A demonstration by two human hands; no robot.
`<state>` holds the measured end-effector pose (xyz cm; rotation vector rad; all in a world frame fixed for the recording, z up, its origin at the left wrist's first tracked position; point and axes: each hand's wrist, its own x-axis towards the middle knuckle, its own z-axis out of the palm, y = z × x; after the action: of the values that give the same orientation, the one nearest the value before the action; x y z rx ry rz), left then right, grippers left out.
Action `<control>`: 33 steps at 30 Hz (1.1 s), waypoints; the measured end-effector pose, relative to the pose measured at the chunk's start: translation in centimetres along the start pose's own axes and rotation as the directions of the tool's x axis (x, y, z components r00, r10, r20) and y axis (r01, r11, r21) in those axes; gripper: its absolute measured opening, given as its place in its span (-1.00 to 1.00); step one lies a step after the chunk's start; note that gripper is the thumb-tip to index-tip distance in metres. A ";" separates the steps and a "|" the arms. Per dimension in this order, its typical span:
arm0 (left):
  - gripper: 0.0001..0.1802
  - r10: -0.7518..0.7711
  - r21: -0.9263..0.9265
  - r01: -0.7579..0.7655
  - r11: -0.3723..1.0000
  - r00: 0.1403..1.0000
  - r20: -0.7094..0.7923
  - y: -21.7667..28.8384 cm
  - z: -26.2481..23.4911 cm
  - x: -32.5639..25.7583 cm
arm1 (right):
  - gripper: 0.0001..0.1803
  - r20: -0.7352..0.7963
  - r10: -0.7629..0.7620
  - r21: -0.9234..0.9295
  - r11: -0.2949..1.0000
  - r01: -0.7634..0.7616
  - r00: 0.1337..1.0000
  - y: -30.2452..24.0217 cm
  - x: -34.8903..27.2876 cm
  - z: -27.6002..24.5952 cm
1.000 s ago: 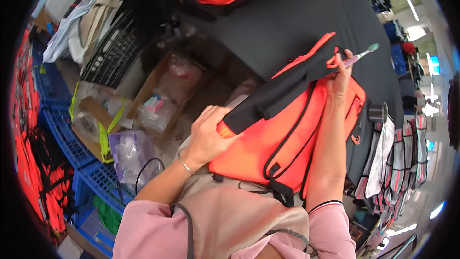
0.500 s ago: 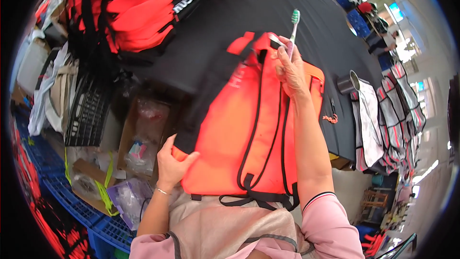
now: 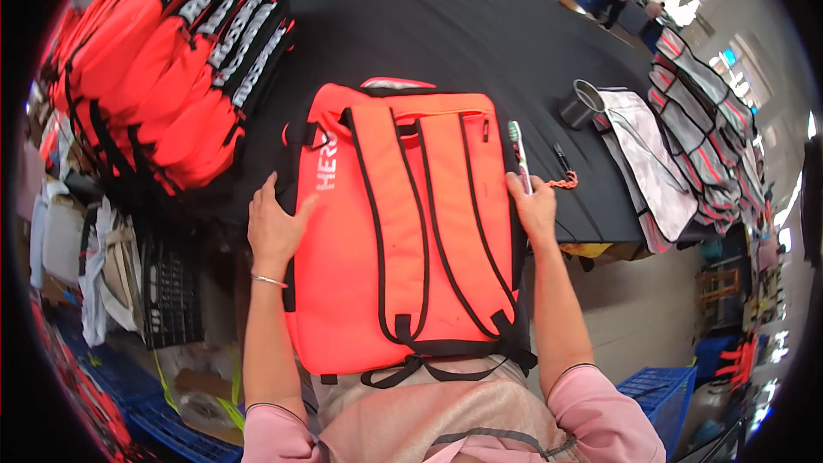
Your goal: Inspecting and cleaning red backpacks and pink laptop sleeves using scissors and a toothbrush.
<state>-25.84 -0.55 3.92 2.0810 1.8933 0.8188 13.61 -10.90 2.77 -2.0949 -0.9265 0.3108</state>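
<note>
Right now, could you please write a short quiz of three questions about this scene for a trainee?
1. True or false: the orange backpack lies with its straps facing up.
2. What does the right hand hold? A) toothbrush B) scissors C) tape
3. Fill in: the left hand rests on the backpack's ___ edge.

Key:
1. True.
2. A, the toothbrush.
3. Left. The metal cup on the black table is not touched.

Stacked orange backpacks [image 3: 184,60], grey cup [image 3: 581,105], blue crates [image 3: 664,390].
</note>
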 end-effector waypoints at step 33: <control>-0.32 -0.178 -0.704 -0.511 0.494 0.733 -0.657 -6.4 -26.7 1.8 | -0.66 -0.108 -0.812 0.877 0.194 0.440 0.574 -33.2 -4.8 -8.0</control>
<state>-45.33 -3.42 23.10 1.3487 0.9445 2.2479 -2.62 -5.43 32.73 -0.5625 -1.4411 0.5838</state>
